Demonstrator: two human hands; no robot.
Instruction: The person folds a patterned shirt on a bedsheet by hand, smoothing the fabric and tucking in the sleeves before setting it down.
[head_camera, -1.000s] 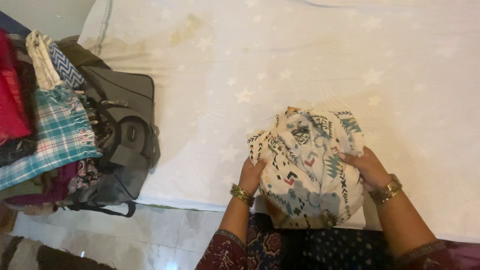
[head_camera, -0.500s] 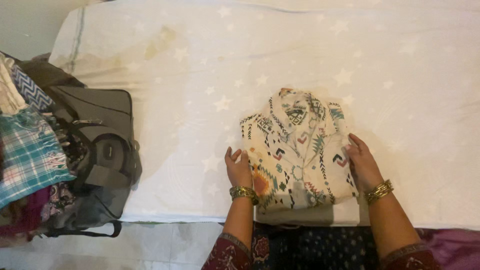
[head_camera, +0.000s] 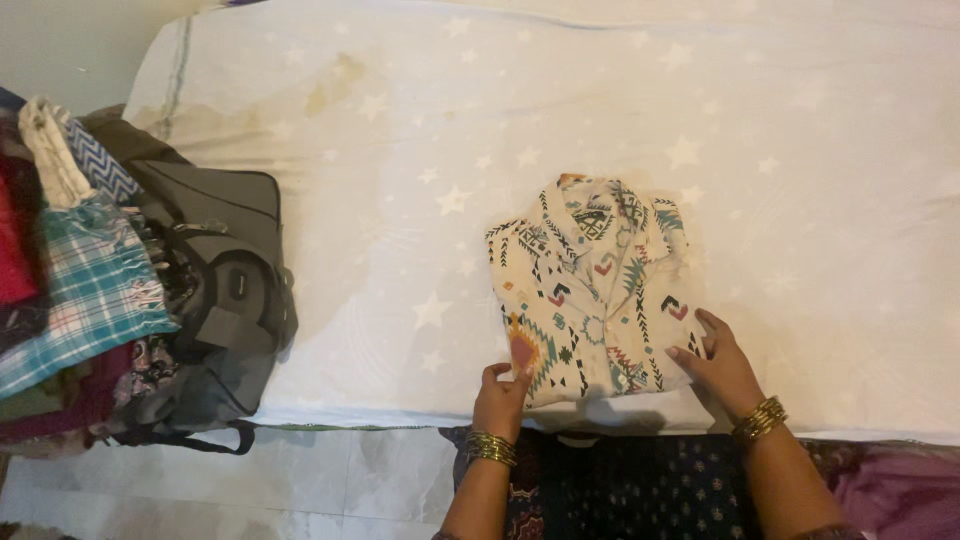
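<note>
Mostly a big bed (head_camera: 620, 110), covered in a white sheet with pale stars and some yellowish stains at the far left. On the left, a pile of clothes (head_camera: 70, 290), with a blue checked cloth hanging over it and something red beside that. Just right of the pile, a grey bag (head_camera: 230, 290), lying at the left edge of the bed, straps hanging down. Below the bag, pale floor tiles (head_camera: 300, 480).

On the near side of the bed, a bit right of the middle, a folded shirt (head_camera: 590, 290), cream with zigzag shapes in black, teal and red, lying flat, collar at the far end.

Left hand (head_camera: 503, 395) at the near left corner of the shirt, fingers curled up against its edge, touching it; whether pinching the cloth, cannot tell. Right hand (head_camera: 715, 365) at the near right corner, fingers spread open and flat, tips resting on the shirt. Gold bangles on both wrists.
</note>
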